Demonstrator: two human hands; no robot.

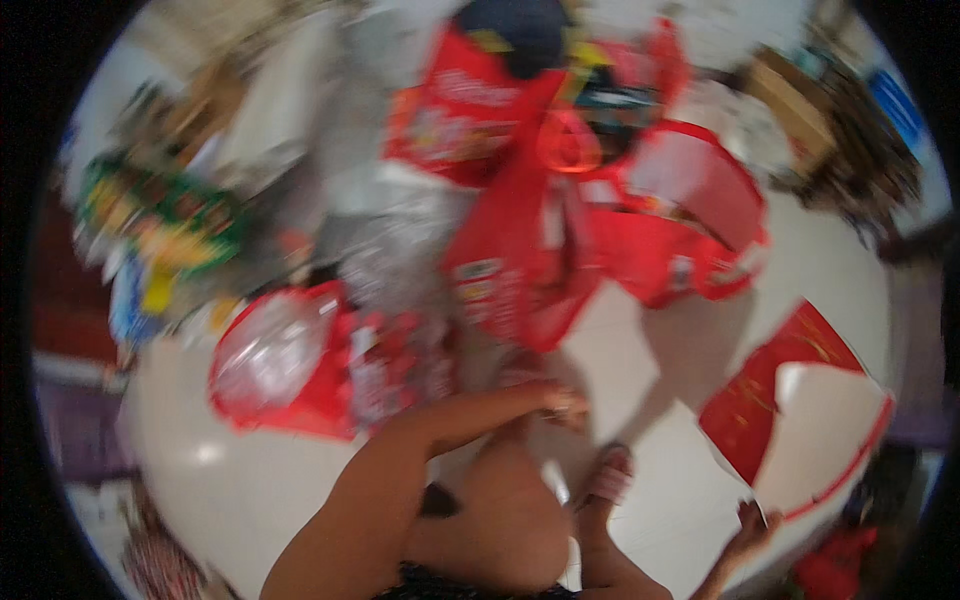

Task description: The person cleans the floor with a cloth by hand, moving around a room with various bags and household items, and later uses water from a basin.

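A red and cream piece [822, 432] is held up over the floor at the right, tilted, its cream part facing the camera; whether it is a bag or a folded sheet cannot be told. Its lower corner is gripped by the right hand [757, 525], with the fingers bent at the edge. The left hand [568, 403] is held in front of the knee [515, 500], well apart from the piece; its fingers look curled, but by blur it is hidden whether anything is held.

Between the two hands, a sandalled foot [610, 475] is set on the pale floor [190, 400]. Beyond the left hand, a tall red bag [510, 265] is seen, and to its right a wide red bag [690, 265] is placed with its pale inside shown. An orange ring [570, 140] is seen above them. To the left, a clear pack [395, 365] of red things is set beside a red sack [275, 360] partly covered by clear plastic. Farther left, a green packet [175, 220] is seen; at the upper right, a cardboard box [793, 110] is tilted.
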